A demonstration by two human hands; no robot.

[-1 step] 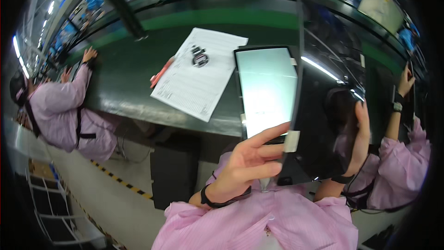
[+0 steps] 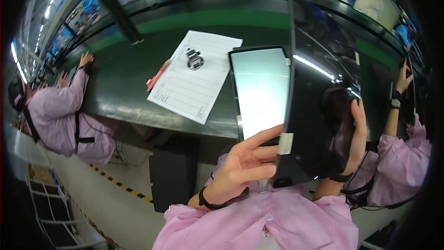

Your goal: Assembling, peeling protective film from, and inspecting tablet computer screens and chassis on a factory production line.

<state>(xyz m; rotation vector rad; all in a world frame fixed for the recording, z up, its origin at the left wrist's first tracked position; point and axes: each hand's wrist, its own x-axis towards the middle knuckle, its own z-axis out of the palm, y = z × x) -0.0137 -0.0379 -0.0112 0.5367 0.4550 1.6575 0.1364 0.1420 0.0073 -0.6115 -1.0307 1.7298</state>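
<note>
Both my hands hold up a glossy black tablet-like panel (image 2: 319, 92) with light tabs on its edges and lamp reflections across its face. My left hand (image 2: 243, 166) grips its lower left edge beside a pale tab (image 2: 286, 143). My right hand (image 2: 357, 134) wraps around the right edge, its fingers partly hidden behind the panel. Partly covered by it, a second tablet-like device (image 2: 260, 85) with a bright whitish screen lies on the dark green table (image 2: 115, 88). To its left is a printed sheet (image 2: 194, 88) bearing a small round black item like a watch (image 2: 194, 60).
A red pen-like tool (image 2: 157, 76) lies by the sheet's left edge. Co-workers in pink sit at far left (image 2: 58, 97) and right (image 2: 402, 166). A dark post (image 2: 120, 16) stands at the table's back left. Below the table is a black box-like thing (image 2: 173, 176).
The view has shifted slightly, so the table, sheet and panel appear a little further left. Both hands keep their hold on the panel.
</note>
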